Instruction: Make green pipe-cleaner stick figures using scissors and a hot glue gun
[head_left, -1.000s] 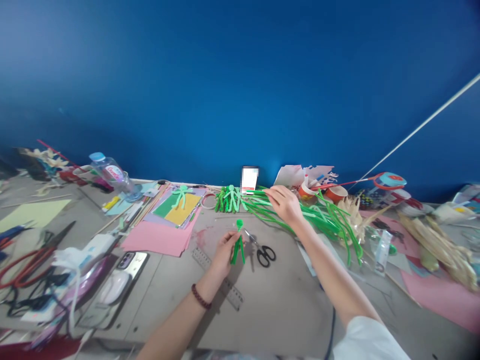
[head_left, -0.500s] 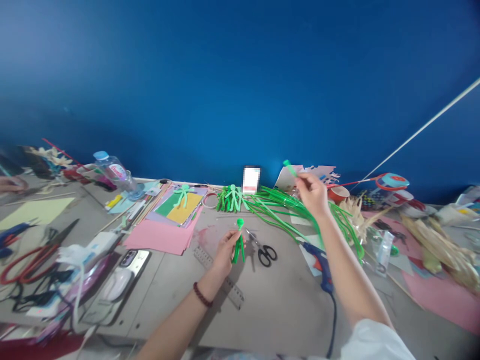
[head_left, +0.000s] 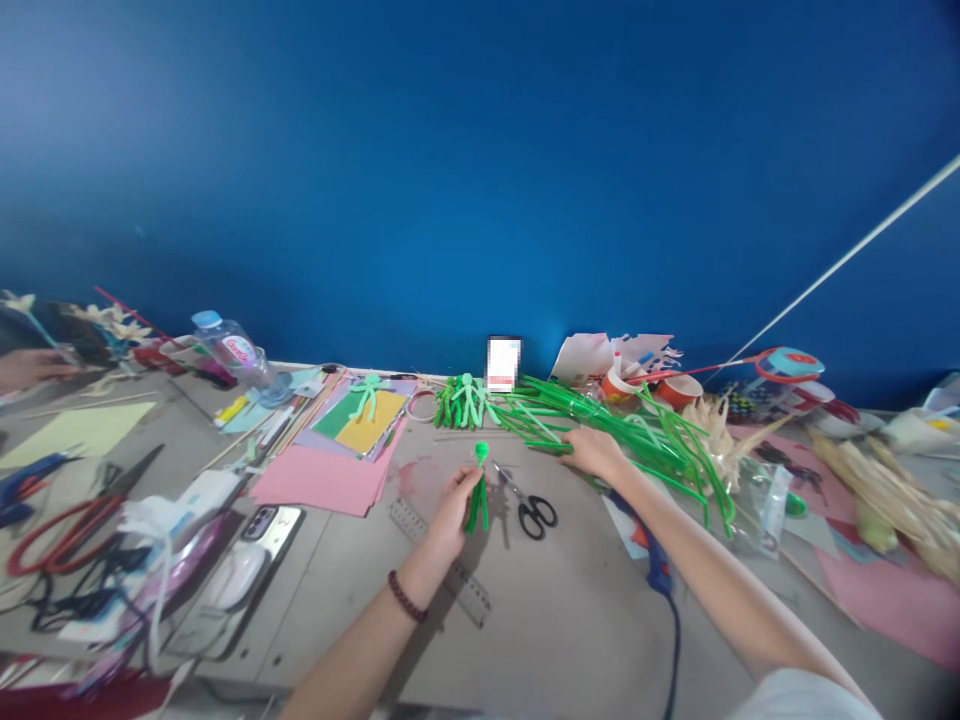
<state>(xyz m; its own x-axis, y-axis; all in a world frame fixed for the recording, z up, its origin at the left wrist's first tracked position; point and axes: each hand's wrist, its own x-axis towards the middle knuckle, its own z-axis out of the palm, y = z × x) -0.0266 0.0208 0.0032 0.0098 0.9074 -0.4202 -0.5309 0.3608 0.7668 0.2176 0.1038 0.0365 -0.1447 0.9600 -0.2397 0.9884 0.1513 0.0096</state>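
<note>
My left hand (head_left: 455, 500) is closed around a small green pipe-cleaner figure (head_left: 480, 490), its round head up and its strands hanging down. To the right, my right hand (head_left: 594, 455) reaches low over the long green pipe cleaners (head_left: 637, 430), fingers closed on a green pipe cleaner (head_left: 546, 446) at the near side of the bunch. Between the hands lie black-handled scissors (head_left: 534, 512). A clear ruler (head_left: 469, 592) passes under my left forearm. Several finished green figures (head_left: 466, 398) are heaped at the wall, and a lighter one (head_left: 367, 393) rests on coloured sheets.
A blue glue gun (head_left: 658, 570) with its cord lies beneath my right forearm. On the left are pink paper (head_left: 322, 485), a phone (head_left: 277, 525), a water bottle (head_left: 238, 350) and large red-handled scissors (head_left: 67, 530). Another person's hand (head_left: 34, 370) shows at the far left.
My right hand has come down from its raised position, where it held a green pipe cleaner up, to the bunch on the table. My left hand stays nearly still with the figure.
</note>
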